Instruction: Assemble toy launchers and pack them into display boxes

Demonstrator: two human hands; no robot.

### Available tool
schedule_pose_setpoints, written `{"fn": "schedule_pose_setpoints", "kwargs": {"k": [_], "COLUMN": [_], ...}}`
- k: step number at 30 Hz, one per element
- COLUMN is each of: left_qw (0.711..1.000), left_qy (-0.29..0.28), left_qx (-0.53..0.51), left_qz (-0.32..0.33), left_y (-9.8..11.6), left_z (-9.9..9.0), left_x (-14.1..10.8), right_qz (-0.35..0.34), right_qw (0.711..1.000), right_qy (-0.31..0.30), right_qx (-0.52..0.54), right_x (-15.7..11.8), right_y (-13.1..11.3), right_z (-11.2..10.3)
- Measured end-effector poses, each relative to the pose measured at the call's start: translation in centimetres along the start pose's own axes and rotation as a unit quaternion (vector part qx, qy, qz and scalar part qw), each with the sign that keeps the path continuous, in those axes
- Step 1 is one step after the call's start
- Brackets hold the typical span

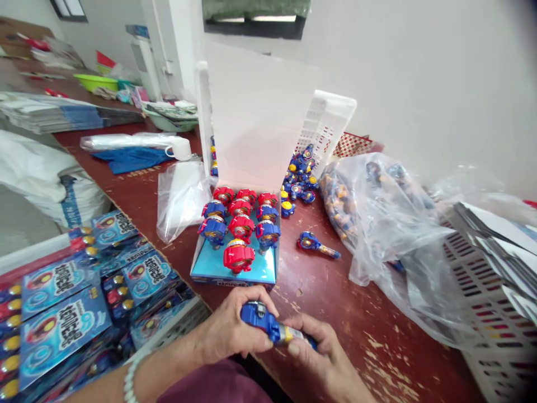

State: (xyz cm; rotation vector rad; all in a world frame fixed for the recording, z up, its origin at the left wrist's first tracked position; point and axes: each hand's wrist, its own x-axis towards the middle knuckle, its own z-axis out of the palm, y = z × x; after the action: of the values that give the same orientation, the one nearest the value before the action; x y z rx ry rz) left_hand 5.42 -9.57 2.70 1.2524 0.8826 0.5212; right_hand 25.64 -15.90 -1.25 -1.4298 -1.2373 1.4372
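Both my hands are closed around one blue toy (260, 317), a round head on a short stick-like tube. My left hand (229, 330) grips the head, and my right hand (316, 350) pinches the tube, covering part of it. Just beyond stands a display box (235, 278) with a light blue top and a raised white lid. Several red toys (239, 256) and blue toys (213, 229) of this sort stand upright in it in rows. Another blue toy (316, 245) with its tube lies on the table to the right of the box.
Loose blue toy heads (300, 182) spill from a white basket (331, 120) behind the box. A clear plastic bag (377, 190) of toys and a crate (482, 291) with papers stand right. Packed boxes (62, 330) fill a bin at lower left. A white mug (179, 149) stands on the table (335, 302).
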Motion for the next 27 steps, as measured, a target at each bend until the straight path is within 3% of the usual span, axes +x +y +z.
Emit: {"fn": "schedule_pose_setpoints", "kwargs": {"k": [2,4,9,13,15,18,20,22,24,25,27], "left_qw": [0.993,0.981,0.969,0.977,0.991,0.998,0.998,0.999,0.992,0.988,0.980], "left_qy": [0.002,0.022,0.037,0.031,0.024,0.042,0.040,0.030,0.044,0.061,0.089], "left_qx": [-0.103,-0.169,-0.215,-0.189,-0.121,0.021,0.024,-0.044,-0.107,-0.126,-0.153], "left_qz": [-0.060,-0.088,-0.118,-0.096,-0.050,0.048,0.047,-0.006,-0.051,-0.063,-0.088], "left_y": [-0.1,-0.3,-0.8,-0.8,-0.6,-0.2,-0.1,-0.1,-0.1,-0.1,-0.1], "left_z": [0.3,0.4,0.2,0.2,0.2,0.2,0.0,-0.3,-0.5,-0.6,-0.7], "left_x": [0.1,0.3,0.6,0.4,0.1,-0.1,0.0,0.3,0.5,0.6,0.6], "right_qz": [-0.048,-0.092,-0.169,-0.119,-0.068,0.035,0.083,0.045,-0.078,-0.149,-0.255], "right_qw": [0.995,0.983,0.958,0.978,0.993,0.993,0.980,0.993,0.983,0.950,0.856], "right_qy": [0.053,0.064,-0.017,0.004,0.000,-0.088,-0.129,-0.100,-0.032,0.006,0.057], "right_qx": [-0.071,-0.148,-0.232,-0.172,-0.096,0.072,0.124,0.043,-0.161,-0.274,-0.446], "right_x": [-0.4,-0.6,-0.3,-0.2,0.1,0.8,1.2,1.3,1.0,0.8,0.4], "right_y": [0.1,0.1,-0.9,-1.4,-1.1,-0.4,-0.2,-0.4,-0.9,-1.1,-1.3], "right_z": [0.0,-0.2,-0.5,-0.3,-0.1,0.5,0.8,1.0,1.0,0.9,0.7]}}
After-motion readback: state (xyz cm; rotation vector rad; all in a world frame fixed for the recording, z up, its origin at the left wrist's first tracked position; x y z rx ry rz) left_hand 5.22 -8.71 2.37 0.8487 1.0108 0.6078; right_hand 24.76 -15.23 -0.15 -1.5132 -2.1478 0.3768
